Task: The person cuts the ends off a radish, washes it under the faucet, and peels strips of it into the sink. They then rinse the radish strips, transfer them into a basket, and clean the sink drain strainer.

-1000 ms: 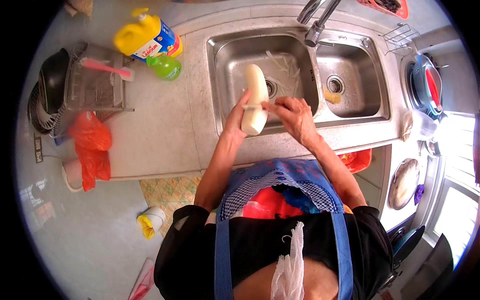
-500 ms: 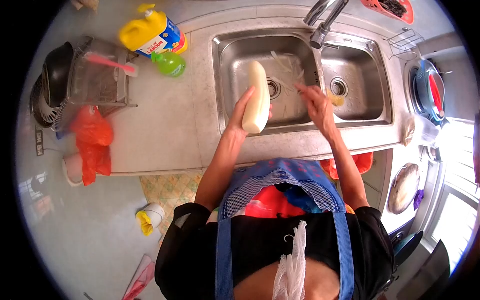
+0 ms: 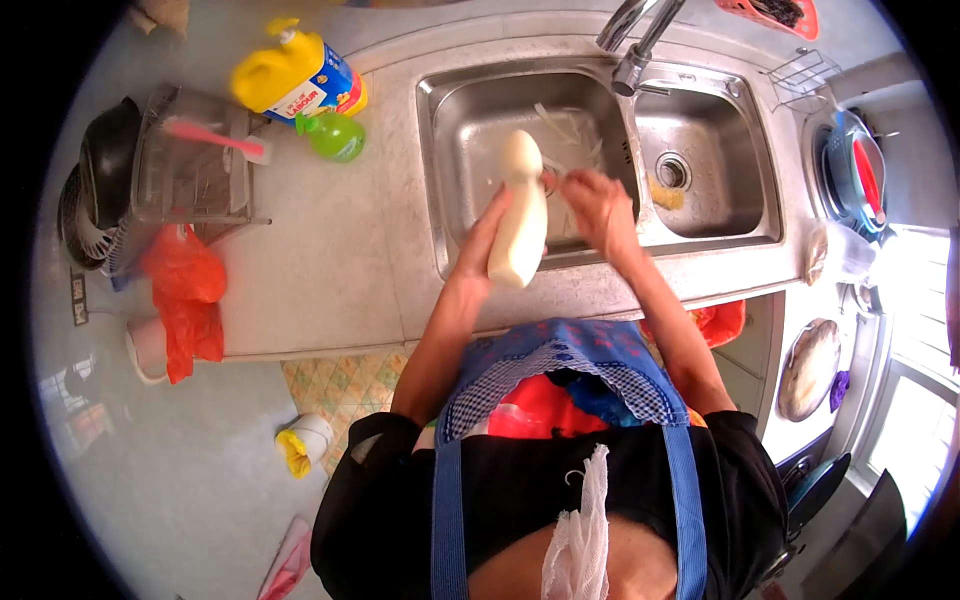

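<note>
A long pale peeled vegetable (image 3: 520, 225) is held at a slant over the near edge of the large left sink basin (image 3: 465, 110). My left hand (image 3: 482, 245) wraps round its left side, with the fingers partly hidden behind it. Beside its upper part, on the right, is my right hand (image 3: 603, 215), its fingers closed in a pinch on a small tool that is blurred and too unclear to name. Thin pale peelings (image 3: 557, 125) lie on the basin floor behind the vegetable, near the drain.
The faucet (image 3: 630, 70) stands behind the divider. A yellow sponge (image 3: 665, 194) lies in the right basin. On the counter's left are a yellow jug (image 3: 300, 80), a green bottle (image 3: 335, 137), a dish rack (image 3: 190, 160) and a red bag (image 3: 187, 280).
My right hand has moved left from over the basin's right side to the vegetable. The vegetable, still in my left hand, has shifted slightly toward my body.
</note>
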